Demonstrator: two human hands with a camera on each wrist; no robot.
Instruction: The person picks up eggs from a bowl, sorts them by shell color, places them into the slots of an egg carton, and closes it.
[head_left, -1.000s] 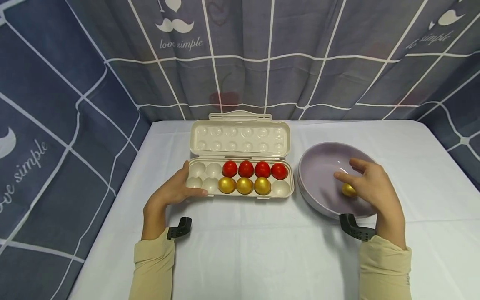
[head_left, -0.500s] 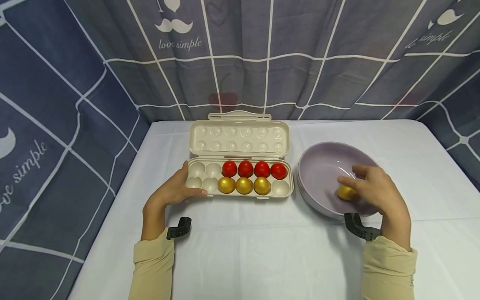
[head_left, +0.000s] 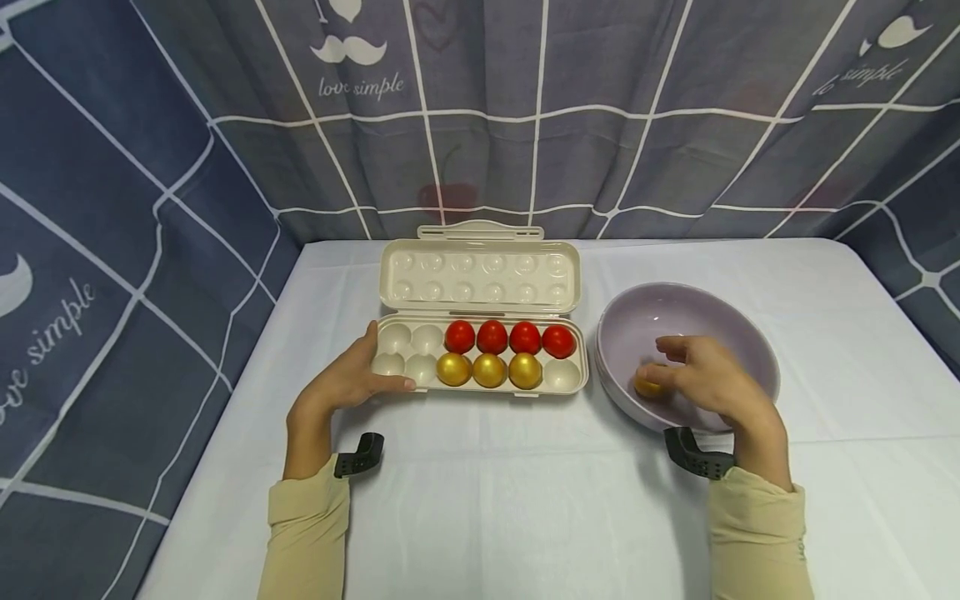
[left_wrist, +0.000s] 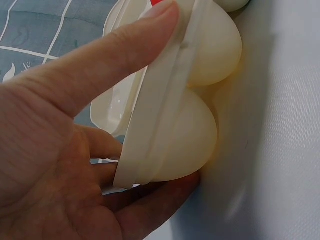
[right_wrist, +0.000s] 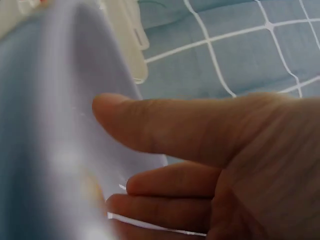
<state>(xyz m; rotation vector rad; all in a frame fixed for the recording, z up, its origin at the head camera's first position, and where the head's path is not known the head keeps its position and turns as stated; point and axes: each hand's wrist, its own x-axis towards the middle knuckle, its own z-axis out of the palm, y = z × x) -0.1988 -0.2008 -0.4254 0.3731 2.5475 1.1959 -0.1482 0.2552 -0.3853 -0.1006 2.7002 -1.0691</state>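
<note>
The egg carton lies with its lid raised, holding several red eggs in the back row and gold eggs in front. My left hand grips the carton's left end. Seen from the left wrist, its thumb lies over the carton rim and fingers reach beneath the cups. Inside the lilac bowl rests a loose gold egg, partly covered by my right thumb. My right hand is over the bowl with fingers loosely extended; the right wrist view shows a gap between thumb and fingers.
Several cups are vacant at the carton's left, plus one at front right. The bowl stands just right of the carton. A white cloth covers the table, and a grey checked curtain rises behind it.
My right hand first shifted slightly right, then left inside the bowl. The loose gold egg has moved left along the bowl's bottom. The left hand and carton stay put.
</note>
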